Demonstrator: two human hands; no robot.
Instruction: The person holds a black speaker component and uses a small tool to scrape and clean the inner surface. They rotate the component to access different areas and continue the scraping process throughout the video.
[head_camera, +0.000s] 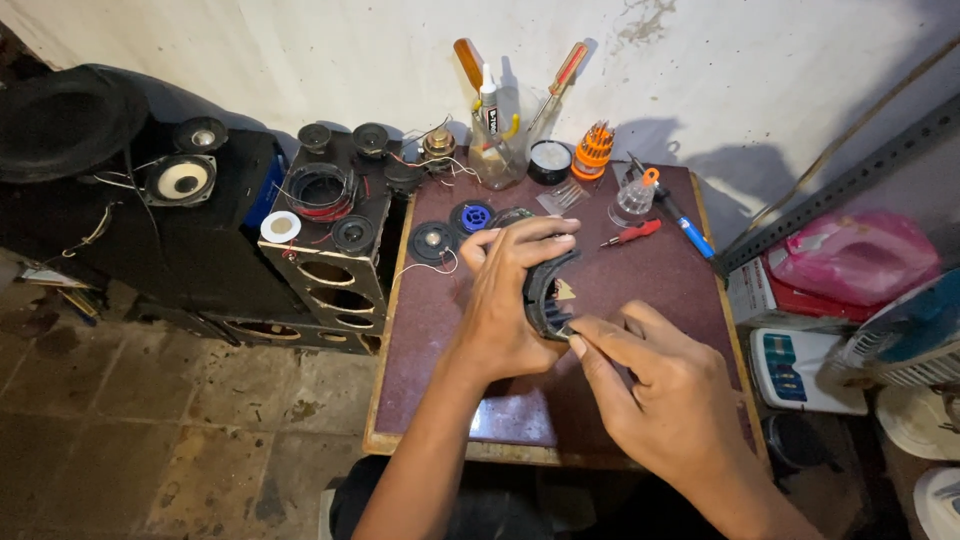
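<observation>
My left hand holds a black round speaker part on edge above the dark red table, fingers wrapped over its top. My right hand meets it from the right, thumb and forefinger pinching at the part's lower rim. A yellow warning sticker lies on the table just behind the part. What the right fingertips pinch is too small to tell.
Small speaker drivers and a blue-centred one lie at the table's back. A jar with screwdrivers and glue, an orange bit holder, red and blue screwdrivers stand behind. Black speaker cabinets sit at left.
</observation>
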